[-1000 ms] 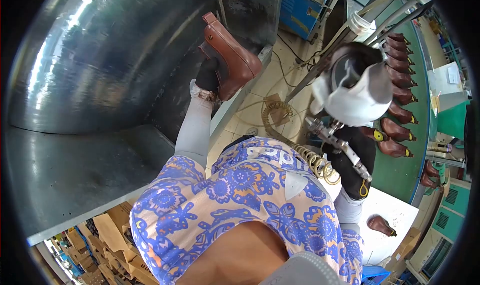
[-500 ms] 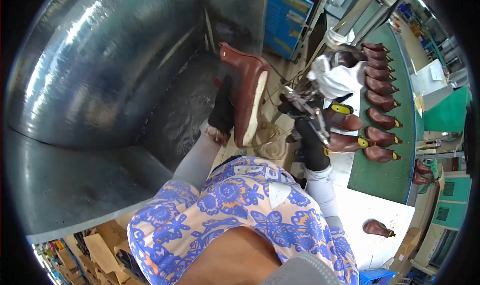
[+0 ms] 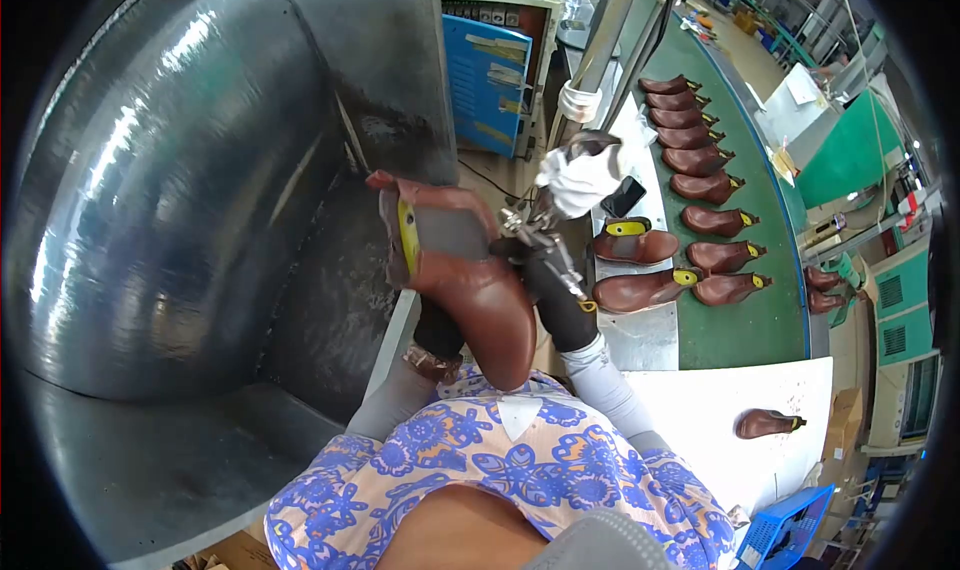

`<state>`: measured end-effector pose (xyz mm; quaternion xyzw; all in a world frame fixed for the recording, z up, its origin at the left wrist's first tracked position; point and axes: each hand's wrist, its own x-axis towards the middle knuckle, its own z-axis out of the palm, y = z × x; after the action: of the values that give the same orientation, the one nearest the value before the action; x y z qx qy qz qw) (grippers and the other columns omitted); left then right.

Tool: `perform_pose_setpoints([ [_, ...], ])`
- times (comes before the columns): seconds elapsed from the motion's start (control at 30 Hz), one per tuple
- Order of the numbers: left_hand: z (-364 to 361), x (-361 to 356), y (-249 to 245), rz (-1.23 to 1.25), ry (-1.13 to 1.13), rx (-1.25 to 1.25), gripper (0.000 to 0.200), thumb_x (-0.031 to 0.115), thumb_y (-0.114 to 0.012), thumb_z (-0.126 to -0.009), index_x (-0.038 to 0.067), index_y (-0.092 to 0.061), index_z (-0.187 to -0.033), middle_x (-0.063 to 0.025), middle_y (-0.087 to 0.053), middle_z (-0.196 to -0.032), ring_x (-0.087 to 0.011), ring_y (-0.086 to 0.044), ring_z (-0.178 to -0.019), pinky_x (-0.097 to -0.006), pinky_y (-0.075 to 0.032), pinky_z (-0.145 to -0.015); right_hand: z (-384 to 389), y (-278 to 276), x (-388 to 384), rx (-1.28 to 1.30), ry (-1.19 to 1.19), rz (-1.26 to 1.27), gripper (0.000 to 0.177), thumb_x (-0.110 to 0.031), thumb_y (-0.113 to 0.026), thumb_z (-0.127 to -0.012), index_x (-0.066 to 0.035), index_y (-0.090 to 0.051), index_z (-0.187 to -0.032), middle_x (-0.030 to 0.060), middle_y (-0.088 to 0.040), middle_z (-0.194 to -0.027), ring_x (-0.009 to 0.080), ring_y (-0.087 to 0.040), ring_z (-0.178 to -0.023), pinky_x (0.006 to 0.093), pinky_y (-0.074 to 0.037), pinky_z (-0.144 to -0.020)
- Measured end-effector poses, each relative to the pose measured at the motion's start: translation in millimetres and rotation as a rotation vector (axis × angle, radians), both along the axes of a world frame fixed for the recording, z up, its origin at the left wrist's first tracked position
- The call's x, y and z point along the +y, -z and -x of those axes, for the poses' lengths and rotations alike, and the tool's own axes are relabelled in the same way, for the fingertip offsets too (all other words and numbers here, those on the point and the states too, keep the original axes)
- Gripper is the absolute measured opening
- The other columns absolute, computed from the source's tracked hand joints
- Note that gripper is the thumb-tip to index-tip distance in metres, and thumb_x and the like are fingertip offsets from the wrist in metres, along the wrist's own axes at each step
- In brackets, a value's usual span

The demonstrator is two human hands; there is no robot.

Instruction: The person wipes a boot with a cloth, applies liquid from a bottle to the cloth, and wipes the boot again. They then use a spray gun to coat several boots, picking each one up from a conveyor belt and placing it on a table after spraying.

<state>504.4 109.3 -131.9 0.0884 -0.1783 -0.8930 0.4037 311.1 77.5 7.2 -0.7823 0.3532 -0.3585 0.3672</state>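
Observation:
A brown ankle boot (image 3: 490, 315) with a grey elastic side panel is held up in front of my body, its toe pointing down toward me. My left hand (image 3: 437, 328), in a dark glove, is closed on the boot from behind and below; the boot hides most of its fingers. My right hand (image 3: 558, 295), also dark-gloved, is wrapped round a metal spray gun (image 3: 545, 240) at the boot's right side. A white cloth (image 3: 580, 182) covers something just beyond the gun.
A large glossy dark booth (image 3: 180, 220) fills the left side. On the right, brown boots (image 3: 697, 160) line a green conveyor (image 3: 735, 325). A phone (image 3: 624, 197) and two boots lie beside it. One boot (image 3: 768, 424) rests on a white board (image 3: 690, 400). A blue crate (image 3: 785, 530) stands lower right.
The boot has turned from showing its pale sole edge to showing its side panel. My right hand has brought the spray gun closer to the boot. The view has shifted.

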Motion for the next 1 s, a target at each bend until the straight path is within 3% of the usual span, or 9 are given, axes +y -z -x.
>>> perform_pose_setpoints([
  [0.03,3,1,-8,0.000,-0.008,0.008,0.053,0.044,-0.034,-0.098,0.008,-0.031,-0.137,-0.0117,-0.038,-0.137,-0.0222,-0.037,-0.127,-0.0371,-0.030,-0.107,-15,12,0,-0.208,0.116,-0.591,0.030,-0.020,-0.049,-0.087,-0.004,-0.064,-0.108,0.0110,-0.062,-0.105,0.0233,-0.058,-0.091,0.0364,-0.045,-0.079],
  [0.17,7,5,-31,0.024,-0.031,0.066,0.049,0.039,-0.036,-0.098,0.007,-0.036,-0.134,-0.0115,-0.043,-0.132,-0.0204,-0.041,-0.121,-0.0357,-0.033,-0.104,-13,-11,19,-0.477,0.120,-0.399,0.027,-0.011,-0.058,-0.083,-0.004,-0.060,-0.109,0.0098,-0.061,-0.099,0.0203,-0.058,-0.087,0.0341,-0.045,-0.076],
  [0.2,8,10,-37,0.030,-0.046,0.084,0.047,0.038,-0.037,-0.098,0.007,-0.038,-0.133,-0.0114,-0.045,-0.130,-0.0199,-0.043,-0.120,-0.0354,-0.034,-0.103,-6,-15,13,-0.171,0.109,0.147,0.019,-0.012,-0.059,-0.086,-0.003,-0.059,-0.103,0.0043,-0.059,-0.087,0.0134,-0.056,-0.077,0.0301,-0.045,-0.067],
  [0.27,7,14,-48,0.030,-0.084,0.133,0.045,0.036,-0.038,-0.097,0.006,-0.040,-0.132,-0.0113,-0.047,-0.127,-0.0189,-0.045,-0.117,-0.0347,-0.036,-0.102,-2,-19,23,-0.346,0.356,-0.443,0.015,-0.012,-0.060,-0.087,-0.004,-0.059,-0.100,0.0017,-0.058,-0.079,0.0079,-0.051,-0.068,0.0266,-0.043,-0.059],
  [0.47,-38,-2,-112,0.193,-0.395,0.332,0.039,0.029,-0.043,-0.097,0.004,-0.047,-0.127,-0.0110,-0.055,-0.118,-0.0161,-0.052,-0.109,-0.0327,-0.041,-0.097,22,-17,31,-0.495,0.405,-0.471,0.017,-0.017,-0.057,-0.089,-0.004,-0.061,-0.099,-0.0003,-0.063,-0.079,0.0047,-0.046,-0.061,0.0223,-0.036,-0.053],
  [0.57,-53,-30,-163,0.406,-0.476,1.141,0.036,0.026,-0.045,-0.097,0.004,-0.051,-0.124,-0.0108,-0.059,-0.114,-0.0147,-0.055,-0.105,-0.0316,-0.043,-0.095,22,-19,44,-0.347,0.368,-0.293,0.022,-0.018,-0.056,-0.087,-0.002,-0.060,-0.101,0.0027,-0.066,-0.083,0.0077,-0.051,-0.065,0.0241,-0.039,-0.056],
  [0.63,-152,-67,-83,0.389,-0.991,-0.103,0.038,0.026,-0.045,-0.097,0.006,-0.046,-0.129,-0.0129,-0.053,-0.121,-0.0192,-0.052,-0.109,-0.0323,-0.039,-0.099,24,-17,56,-0.326,0.310,-0.298,0.031,-0.024,-0.057,-0.087,-0.002,-0.058,-0.108,0.0039,-0.065,-0.091,0.0098,-0.056,-0.075,0.0236,-0.043,-0.062],
  [0.93,-183,-119,-131,0.736,-1.546,-0.858,0.046,0.029,-0.035,-0.100,0.010,-0.027,-0.142,-0.0088,-0.037,-0.140,-0.0213,-0.039,-0.125,-0.0359,-0.031,-0.106,-4,-43,60,-0.226,0.037,-0.223,0.031,-0.026,-0.053,-0.085,-0.002,-0.058,-0.103,0.0062,-0.064,-0.087,0.0106,-0.057,-0.070,0.0235,-0.042,-0.060],
  [1.0,-199,-126,-115,0.656,-1.432,-0.602,0.046,0.028,-0.036,-0.101,0.010,-0.027,-0.142,-0.0080,-0.036,-0.141,-0.0202,-0.038,-0.126,-0.0351,-0.031,-0.106,-6,-54,62,-0.226,0.025,-0.294,0.032,-0.029,-0.054,-0.084,-0.001,-0.058,-0.100,0.0065,-0.064,-0.085,0.0111,-0.057,-0.069,0.0237,-0.042,-0.058],
])
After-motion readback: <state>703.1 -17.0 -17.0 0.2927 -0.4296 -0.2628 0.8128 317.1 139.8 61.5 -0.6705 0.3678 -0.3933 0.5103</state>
